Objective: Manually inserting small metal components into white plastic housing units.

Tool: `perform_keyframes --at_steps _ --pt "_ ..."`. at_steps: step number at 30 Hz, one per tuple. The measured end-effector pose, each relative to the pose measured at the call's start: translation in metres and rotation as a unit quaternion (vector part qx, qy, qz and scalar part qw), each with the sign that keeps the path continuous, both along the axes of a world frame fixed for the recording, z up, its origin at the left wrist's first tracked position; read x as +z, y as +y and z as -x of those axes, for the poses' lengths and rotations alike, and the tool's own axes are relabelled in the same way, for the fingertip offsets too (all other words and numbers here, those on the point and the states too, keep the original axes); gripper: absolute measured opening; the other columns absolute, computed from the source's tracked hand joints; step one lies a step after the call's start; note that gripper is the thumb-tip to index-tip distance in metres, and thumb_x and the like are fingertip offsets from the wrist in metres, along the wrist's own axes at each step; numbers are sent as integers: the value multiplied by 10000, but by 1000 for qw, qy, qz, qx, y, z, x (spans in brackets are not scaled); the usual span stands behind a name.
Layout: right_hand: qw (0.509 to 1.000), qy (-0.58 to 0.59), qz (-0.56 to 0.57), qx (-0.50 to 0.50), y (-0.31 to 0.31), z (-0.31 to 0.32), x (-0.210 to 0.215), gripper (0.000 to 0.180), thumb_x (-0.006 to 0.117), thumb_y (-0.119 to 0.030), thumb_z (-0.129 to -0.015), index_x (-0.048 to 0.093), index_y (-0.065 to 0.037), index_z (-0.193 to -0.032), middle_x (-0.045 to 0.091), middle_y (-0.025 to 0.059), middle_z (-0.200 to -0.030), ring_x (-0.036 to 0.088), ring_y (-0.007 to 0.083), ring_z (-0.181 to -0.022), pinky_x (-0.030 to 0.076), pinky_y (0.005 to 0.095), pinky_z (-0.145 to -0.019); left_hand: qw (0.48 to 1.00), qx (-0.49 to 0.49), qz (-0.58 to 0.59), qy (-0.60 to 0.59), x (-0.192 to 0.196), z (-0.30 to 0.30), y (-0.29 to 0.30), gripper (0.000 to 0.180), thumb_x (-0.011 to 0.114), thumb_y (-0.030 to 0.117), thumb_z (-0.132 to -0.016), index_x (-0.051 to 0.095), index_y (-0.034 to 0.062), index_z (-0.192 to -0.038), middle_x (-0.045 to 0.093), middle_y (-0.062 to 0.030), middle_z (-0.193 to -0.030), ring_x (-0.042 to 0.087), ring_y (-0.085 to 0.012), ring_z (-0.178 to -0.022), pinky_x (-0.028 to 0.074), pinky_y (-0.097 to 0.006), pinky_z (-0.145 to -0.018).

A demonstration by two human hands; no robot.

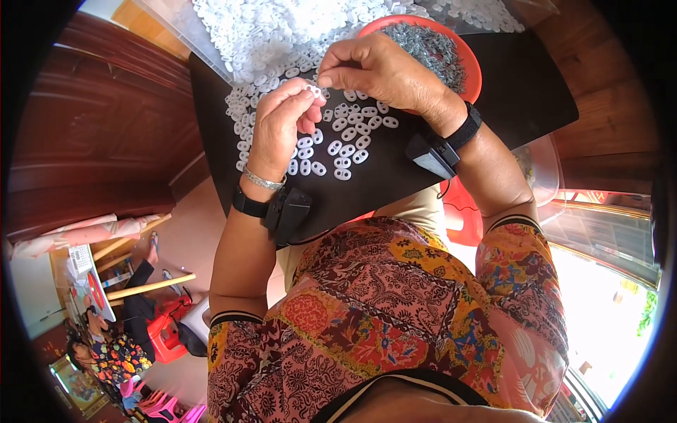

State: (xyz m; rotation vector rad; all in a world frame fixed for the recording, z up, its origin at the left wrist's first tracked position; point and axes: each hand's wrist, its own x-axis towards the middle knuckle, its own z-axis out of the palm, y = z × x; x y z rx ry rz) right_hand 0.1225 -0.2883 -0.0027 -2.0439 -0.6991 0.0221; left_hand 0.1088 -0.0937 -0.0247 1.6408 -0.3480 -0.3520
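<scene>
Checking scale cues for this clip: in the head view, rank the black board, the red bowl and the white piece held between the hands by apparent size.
1. black board, by far the largest.
2. red bowl, partly hidden behind the right hand.
3. white piece, tiny, pinched between the right hand and left hand.

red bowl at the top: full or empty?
Full, or close to it: the red bowl is heaped with small grey metal pieces up to its rim. The right hand hides its near-left part.
</scene>
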Motion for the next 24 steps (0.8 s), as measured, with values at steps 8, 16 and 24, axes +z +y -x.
perform_keyframes --at_steps 8,16,24 --pt "988 93 -119 14 6 -3 -4 198 563 -225 -913 579 -33 -867 509 -42 -678 469 37 -640 408 197 -562 996 68 30 -54 6 5 -1 242 482 214 -870 554 27 -735 484 13 -617 389 -41 -508 312 -180 -463" --pt "991 91 -89 42 6 -1 -4 241 523 -254 -936 570 -35 -847 476 -42 -654 440 40 -621 397 198 -552 996 56 20 -66 7 8 -3 246 480 204 -870 526 27 -707 449 22 -598 360 -35 -503 294 -182 -455" --pt "993 77 -71 49 9 -1 -6 274 523 -276 -936 557 -27 -828 449 -42 -643 418 48 -612 389 209 -550 997 31 11 -67 9 9 -2 235 486 183 -866 506 22 -696 466 17 -625 369 -43 -541 296 -190 -471"
